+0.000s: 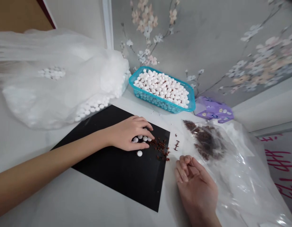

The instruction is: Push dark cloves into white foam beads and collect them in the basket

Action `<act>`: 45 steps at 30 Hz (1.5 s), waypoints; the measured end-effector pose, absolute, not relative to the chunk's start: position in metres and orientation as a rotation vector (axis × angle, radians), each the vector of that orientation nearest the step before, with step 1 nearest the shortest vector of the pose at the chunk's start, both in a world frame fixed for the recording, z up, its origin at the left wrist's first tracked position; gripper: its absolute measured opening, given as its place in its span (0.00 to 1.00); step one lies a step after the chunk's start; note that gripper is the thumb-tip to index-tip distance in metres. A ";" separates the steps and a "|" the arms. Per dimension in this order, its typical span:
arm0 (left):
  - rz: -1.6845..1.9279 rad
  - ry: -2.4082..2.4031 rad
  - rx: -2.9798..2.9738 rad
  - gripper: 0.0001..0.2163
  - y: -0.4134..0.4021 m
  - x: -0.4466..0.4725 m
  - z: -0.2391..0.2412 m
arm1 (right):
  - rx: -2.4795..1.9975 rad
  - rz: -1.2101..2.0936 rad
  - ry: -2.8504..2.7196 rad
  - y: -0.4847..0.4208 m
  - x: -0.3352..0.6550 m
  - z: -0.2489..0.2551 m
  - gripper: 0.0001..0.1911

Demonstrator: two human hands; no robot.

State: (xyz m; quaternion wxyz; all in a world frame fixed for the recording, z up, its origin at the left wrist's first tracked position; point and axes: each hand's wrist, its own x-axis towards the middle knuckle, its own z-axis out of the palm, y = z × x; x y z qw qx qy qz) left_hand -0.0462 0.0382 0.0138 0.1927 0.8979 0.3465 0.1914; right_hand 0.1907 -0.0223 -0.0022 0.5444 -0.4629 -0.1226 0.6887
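My left hand rests on a black mat, fingers curled over several small white beads. One more white bead lies loose just in front of it. A small heap of dark red pieces sits at the mat's right edge, touching my left fingertips. My right hand lies on the table right of the mat, fingers curled inward, nothing visible in them. It is beside a clear plastic bag holding more dark red pieces.
A teal basket full of white beads stands at the back by the flowered wall. A large white plastic bag of beads fills the back left. A purple packet lies right of the basket. A red-lettered sheet is at far right.
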 end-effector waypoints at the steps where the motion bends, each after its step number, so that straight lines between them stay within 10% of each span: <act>1: 0.529 0.970 2.541 0.11 0.037 -0.046 0.014 | -1.094 1.633 -0.294 -0.022 0.191 -0.002 0.07; 45: 0.403 1.092 2.338 0.19 0.054 -0.059 0.011 | -1.077 1.641 -0.348 -0.023 0.192 -0.002 0.08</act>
